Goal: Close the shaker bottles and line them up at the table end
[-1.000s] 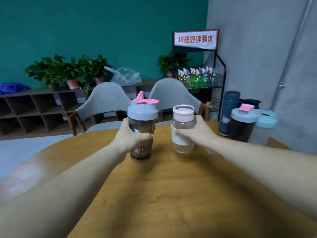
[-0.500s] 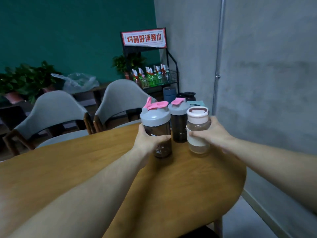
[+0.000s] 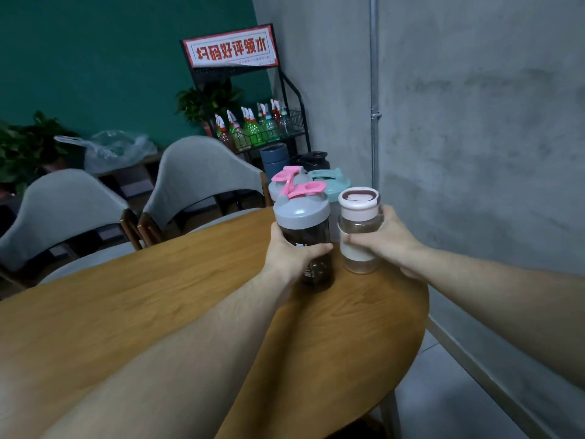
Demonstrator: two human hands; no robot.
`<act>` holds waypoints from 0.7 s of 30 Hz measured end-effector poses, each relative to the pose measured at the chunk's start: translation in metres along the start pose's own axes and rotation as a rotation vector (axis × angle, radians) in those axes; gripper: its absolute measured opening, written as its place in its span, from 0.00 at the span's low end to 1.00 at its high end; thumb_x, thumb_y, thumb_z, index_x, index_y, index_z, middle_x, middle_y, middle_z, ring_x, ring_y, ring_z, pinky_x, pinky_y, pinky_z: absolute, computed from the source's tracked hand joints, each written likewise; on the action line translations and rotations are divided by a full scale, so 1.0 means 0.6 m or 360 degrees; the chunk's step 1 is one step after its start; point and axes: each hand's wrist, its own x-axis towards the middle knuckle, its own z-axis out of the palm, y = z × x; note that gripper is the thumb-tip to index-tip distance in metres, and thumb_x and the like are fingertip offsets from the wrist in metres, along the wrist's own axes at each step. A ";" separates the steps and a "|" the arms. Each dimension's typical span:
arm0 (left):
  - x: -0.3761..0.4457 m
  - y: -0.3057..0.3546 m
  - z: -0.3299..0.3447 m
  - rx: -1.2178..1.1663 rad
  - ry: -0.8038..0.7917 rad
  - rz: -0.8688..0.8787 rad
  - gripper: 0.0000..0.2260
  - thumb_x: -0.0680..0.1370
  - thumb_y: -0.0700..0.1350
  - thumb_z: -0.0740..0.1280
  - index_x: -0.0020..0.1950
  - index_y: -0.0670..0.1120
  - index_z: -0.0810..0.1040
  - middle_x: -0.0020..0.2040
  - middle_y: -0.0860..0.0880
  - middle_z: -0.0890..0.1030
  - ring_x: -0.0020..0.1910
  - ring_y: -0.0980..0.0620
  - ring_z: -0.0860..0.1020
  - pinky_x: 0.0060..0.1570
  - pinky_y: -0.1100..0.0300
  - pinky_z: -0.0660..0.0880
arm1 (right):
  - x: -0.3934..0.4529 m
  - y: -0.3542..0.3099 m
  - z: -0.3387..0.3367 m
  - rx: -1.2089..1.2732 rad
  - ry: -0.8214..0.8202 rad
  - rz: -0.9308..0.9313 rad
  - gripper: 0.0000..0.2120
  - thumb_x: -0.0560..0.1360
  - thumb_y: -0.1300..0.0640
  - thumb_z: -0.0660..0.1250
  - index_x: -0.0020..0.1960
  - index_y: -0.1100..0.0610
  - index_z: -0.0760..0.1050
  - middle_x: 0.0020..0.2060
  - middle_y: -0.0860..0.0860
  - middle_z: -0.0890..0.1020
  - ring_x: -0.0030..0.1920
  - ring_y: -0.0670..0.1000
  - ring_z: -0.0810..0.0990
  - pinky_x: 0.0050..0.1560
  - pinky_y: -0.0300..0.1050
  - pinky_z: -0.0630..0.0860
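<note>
The left grip [image 3: 292, 256] is wrapped round one dark shaker bottle [image 3: 305, 236] with a grey lid; just right, the right grip [image 3: 384, 245] clasps one clear bottle [image 3: 359, 229]. Beyond both grips, four more bottles [image 3: 329, 182] cluster at the table [image 3: 158, 312] end.

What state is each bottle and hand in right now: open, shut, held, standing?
Dark shaker: upright, grey lid on, pink flip cap down, held.
Clear bottle: upright, pale lid on, held.
Left hand: wrapped round the dark shaker.
Right hand: wrapped round the clear bottle.
Second pink-capped shaker: standing behind, lid on.
Teal-lidded shaker: standing, lid on.
Blue bottle: standing, capped.
Black bottle: standing, mostly hidden.
</note>
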 end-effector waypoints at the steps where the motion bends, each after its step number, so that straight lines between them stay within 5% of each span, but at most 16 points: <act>1: 0.003 -0.001 0.003 -0.0006 0.0000 0.0010 0.37 0.67 0.39 0.82 0.67 0.54 0.64 0.53 0.58 0.76 0.58 0.52 0.74 0.58 0.54 0.73 | 0.004 0.002 0.001 -0.0004 -0.0002 0.0000 0.40 0.64 0.52 0.83 0.69 0.51 0.66 0.58 0.50 0.80 0.59 0.52 0.80 0.60 0.49 0.77; 7: 0.015 -0.009 0.017 -0.0016 0.0017 0.0024 0.40 0.66 0.39 0.83 0.70 0.52 0.64 0.60 0.54 0.76 0.61 0.51 0.75 0.57 0.56 0.71 | 0.017 0.002 0.011 -0.0026 -0.0046 -0.0031 0.41 0.62 0.51 0.84 0.68 0.49 0.65 0.59 0.49 0.79 0.59 0.51 0.79 0.63 0.52 0.77; 11: 0.018 -0.017 0.025 -0.0019 0.0059 0.0036 0.39 0.66 0.39 0.83 0.68 0.53 0.64 0.60 0.53 0.77 0.62 0.51 0.75 0.56 0.57 0.72 | 0.016 -0.002 0.010 -0.0002 -0.0113 -0.0001 0.44 0.65 0.53 0.83 0.73 0.53 0.62 0.58 0.49 0.78 0.59 0.50 0.78 0.57 0.45 0.74; 17: 0.021 -0.021 0.027 0.0052 0.0107 -0.0009 0.48 0.64 0.41 0.84 0.77 0.50 0.59 0.71 0.50 0.72 0.72 0.46 0.70 0.69 0.48 0.71 | -0.001 -0.004 0.001 -0.0021 -0.0189 0.0095 0.51 0.63 0.53 0.84 0.77 0.51 0.59 0.61 0.48 0.76 0.60 0.50 0.75 0.56 0.44 0.71; 21: 0.003 -0.016 0.016 0.0132 0.0153 -0.0105 0.53 0.65 0.43 0.84 0.81 0.51 0.54 0.78 0.45 0.65 0.76 0.42 0.67 0.71 0.45 0.69 | -0.029 -0.004 -0.004 -0.0054 -0.0165 0.0179 0.45 0.65 0.52 0.82 0.75 0.50 0.61 0.61 0.50 0.78 0.59 0.53 0.78 0.57 0.51 0.77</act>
